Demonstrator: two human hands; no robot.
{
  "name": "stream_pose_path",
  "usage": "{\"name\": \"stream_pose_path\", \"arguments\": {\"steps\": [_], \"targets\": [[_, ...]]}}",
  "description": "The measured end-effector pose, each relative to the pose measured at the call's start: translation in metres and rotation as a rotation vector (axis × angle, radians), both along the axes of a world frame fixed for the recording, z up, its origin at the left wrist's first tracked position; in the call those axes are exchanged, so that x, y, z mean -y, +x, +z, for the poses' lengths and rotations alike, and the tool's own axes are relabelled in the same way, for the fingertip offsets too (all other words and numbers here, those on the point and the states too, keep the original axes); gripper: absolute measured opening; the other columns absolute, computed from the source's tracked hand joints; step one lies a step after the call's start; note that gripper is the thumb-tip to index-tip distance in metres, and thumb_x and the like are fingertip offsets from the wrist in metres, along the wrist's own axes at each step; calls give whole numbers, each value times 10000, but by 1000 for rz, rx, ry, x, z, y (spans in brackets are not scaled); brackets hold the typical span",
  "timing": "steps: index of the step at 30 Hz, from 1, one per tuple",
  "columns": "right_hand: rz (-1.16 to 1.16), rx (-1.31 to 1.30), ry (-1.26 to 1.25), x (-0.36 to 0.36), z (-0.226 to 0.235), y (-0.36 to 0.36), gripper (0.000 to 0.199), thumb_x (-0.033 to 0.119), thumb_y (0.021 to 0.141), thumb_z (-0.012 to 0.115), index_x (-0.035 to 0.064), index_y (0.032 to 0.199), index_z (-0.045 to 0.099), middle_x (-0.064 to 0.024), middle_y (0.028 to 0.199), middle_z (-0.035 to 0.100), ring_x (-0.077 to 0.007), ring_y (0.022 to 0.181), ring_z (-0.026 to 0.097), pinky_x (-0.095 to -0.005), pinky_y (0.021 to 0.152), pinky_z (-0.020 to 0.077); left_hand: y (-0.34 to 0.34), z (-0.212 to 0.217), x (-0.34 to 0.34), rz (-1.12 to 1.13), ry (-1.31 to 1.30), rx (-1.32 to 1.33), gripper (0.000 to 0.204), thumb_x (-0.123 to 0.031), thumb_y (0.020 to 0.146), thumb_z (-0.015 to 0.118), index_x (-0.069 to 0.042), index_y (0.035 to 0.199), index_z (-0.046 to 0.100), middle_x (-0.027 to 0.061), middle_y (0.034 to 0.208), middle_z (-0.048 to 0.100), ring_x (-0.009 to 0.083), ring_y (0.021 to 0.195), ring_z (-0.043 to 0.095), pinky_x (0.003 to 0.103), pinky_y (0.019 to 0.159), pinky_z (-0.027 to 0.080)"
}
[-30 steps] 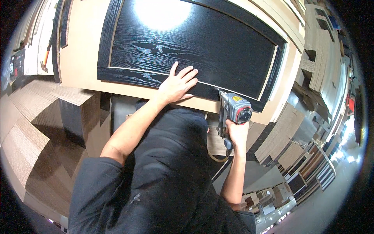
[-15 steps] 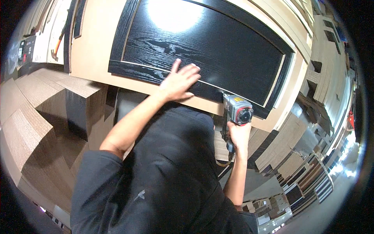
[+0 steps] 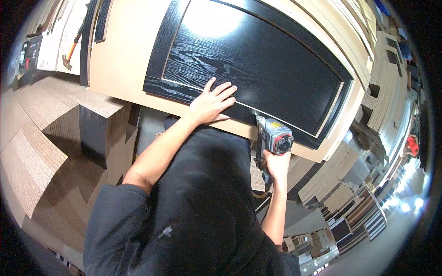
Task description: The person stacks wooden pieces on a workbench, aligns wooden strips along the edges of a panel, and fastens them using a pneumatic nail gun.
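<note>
A black wood-grain door panel (image 3: 258,60) with a raised frame lies on a light brown board (image 3: 124,50). My left hand (image 3: 212,103) rests flat on the panel's near frame rail, fingers spread, its thumb side toward the near edge. To its right, my right hand (image 3: 277,164) is wrapped round the handle of a grey and black nail gun (image 3: 275,133) with a red ring at its rear. The gun's nose meets the panel at the thin light line along the inner edge of the near rail. My fingers on its trigger are partly hidden.
Stacked brown wood-grain boards (image 3: 41,161) stand at the left. A hammer (image 3: 69,57) with an orange handle lies on a white surface at the far left. More boards (image 3: 382,87) are stacked at the right, and a rack of panels (image 3: 357,221) stands lower right.
The nail gun's nose has moved a little left along the near rail and tilts more. The panel and board appear shifted right in view. My left hand stays flat on the rail.
</note>
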State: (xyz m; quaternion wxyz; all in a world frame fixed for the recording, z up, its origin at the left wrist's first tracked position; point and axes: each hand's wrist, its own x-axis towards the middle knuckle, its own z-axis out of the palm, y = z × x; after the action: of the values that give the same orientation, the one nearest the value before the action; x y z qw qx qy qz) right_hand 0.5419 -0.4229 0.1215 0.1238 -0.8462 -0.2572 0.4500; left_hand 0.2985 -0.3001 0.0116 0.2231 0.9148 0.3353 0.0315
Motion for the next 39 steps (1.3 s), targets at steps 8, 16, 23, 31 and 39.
{"name": "stream_pose_path", "arguments": {"steps": [8,16,23,31,39], "targets": [[41,150,245,24,-31,-1,59,38,708,622,-7,722,586,-42,585,569,-131,476,554,-299,468,439,-1,-5,-4,-2,19,31,601,-500,712,721,-150,1178,572,67,1444,408,249,1376,316,585,1110,194],[49,195,239,6,-13,-18,81,60,704,637,-6,737,604,-45,588,581,-137,501,562,-309,499,446,-4,-3,-2,5,-6,20,620,-490,715,725,-143,1205,566,70,1445,410,252,1379,313,581,1115,187],[145,125,153,-18,8,-55,326,89,638,737,-48,913,628,-155,844,686,-245,797,679,-353,746,522,-45,0,-16,3,-70,2,691,-416,702,756,-117,1279,520,96,1462,381,252,1395,290,632,1117,126],[159,-35,99,-36,-1,-88,232,65,654,718,-32,844,627,-124,778,673,-215,738,668,-334,695,521,-68,-4,-24,7,-48,31,647,-447,692,765,-152,1228,552,64,1448,401,228,1385,305,604,1130,133],[150,-35,84,-43,0,-101,304,64,648,723,-38,912,613,-131,844,668,-226,787,661,-342,736,520,-69,-3,-26,-17,-44,41,635,-449,690,762,-147,1212,564,66,1439,412,237,1376,318,614,1121,159]]}}
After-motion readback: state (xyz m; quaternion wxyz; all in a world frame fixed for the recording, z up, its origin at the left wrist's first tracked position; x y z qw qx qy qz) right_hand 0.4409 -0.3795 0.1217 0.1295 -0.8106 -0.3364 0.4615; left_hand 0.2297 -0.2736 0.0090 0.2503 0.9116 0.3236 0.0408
